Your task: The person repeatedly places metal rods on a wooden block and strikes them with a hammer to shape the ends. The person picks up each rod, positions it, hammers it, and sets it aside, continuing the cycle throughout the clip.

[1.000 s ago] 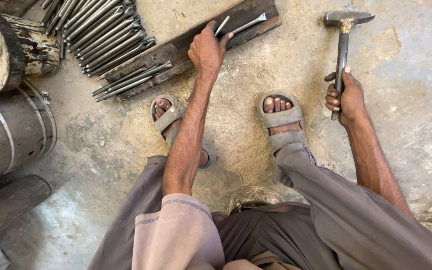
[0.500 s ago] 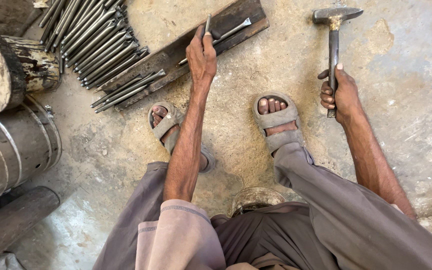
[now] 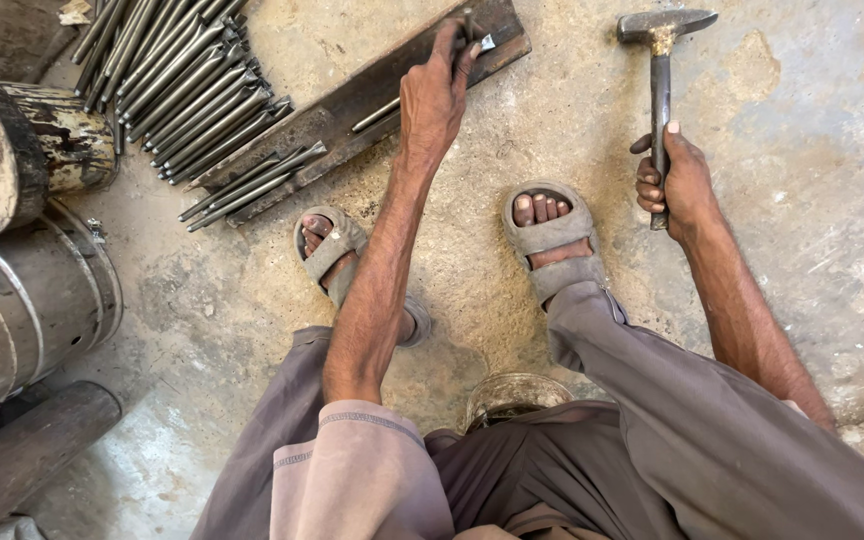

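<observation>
Head view: the left hand (image 3: pixel 432 105) is clamped on a short metal piece (image 3: pixel 474 38) held against the dark steel bar (image 3: pixel 352 100) on the floor. The right hand (image 3: pixel 680 180) is closed around the handle of a hammer (image 3: pixel 660 70) — head raised, not striking. A pile of finished-looking rods (image 3: pixel 187 90) lies beside the bar; more seem left to work. No container's contents are visible — only a drum (image 3: pixel 22 300) on its side.

One hammer (image 3: pixel 660 60), one flat metal bar (image 3: pixel 372 95), two sandals (image 3: pixel 552 240), two hands (image 3: pixel 434 95), and many rods (image 3: pixel 182 90), too tightly piled to count.
</observation>
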Available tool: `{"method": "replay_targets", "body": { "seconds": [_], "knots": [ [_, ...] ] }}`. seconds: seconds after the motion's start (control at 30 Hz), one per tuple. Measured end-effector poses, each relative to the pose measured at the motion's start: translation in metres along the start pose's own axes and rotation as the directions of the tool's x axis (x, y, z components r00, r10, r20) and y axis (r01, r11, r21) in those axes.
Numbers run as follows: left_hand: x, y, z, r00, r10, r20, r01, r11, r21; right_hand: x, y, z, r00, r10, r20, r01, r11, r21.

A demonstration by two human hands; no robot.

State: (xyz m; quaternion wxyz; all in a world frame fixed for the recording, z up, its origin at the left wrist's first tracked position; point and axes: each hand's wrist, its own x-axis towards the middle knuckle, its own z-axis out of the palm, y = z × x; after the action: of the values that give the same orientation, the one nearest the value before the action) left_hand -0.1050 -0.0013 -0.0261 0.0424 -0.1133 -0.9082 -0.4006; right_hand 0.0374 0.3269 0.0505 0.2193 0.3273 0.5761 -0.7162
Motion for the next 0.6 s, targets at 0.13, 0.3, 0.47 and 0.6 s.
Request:
{"method": "replay_targets", "body": {
  "seconds": [0.13, 0.3, 0.47, 0.6],
  "knots": [
    [0.005, -0.005, 0.013, 0.999, -0.04, -0.005, 0.041, 0.991, 0.127, 0.0, 0.001, 0.0, 1.0, 0.007, -0.007, -0.007, 1.0, -0.007],
    [0.009, -0.004, 0.021, 0.998, 0.015, -0.065, -0.003, 0.983, 0.184, 0.0, 0.0, 0.0, 1.0, 0.012, -0.006, -0.012, 1.0, -0.002],
    [0.006, 0.0, 0.024, 0.996, 0.024, -0.085, -0.01, 0.987, 0.16, 0.001, 0.0, 0.0, 1.0, 0.024, -0.006, -0.023, 1.0, 0.007],
    [0.004, 0.0, 0.024, 0.996, 0.025, -0.089, -0.011, 0.989, 0.15, 0.0, 0.0, 0.001, 1.0, 0.01, -0.005, -0.01, 1.0, -0.002]
  ]
}}
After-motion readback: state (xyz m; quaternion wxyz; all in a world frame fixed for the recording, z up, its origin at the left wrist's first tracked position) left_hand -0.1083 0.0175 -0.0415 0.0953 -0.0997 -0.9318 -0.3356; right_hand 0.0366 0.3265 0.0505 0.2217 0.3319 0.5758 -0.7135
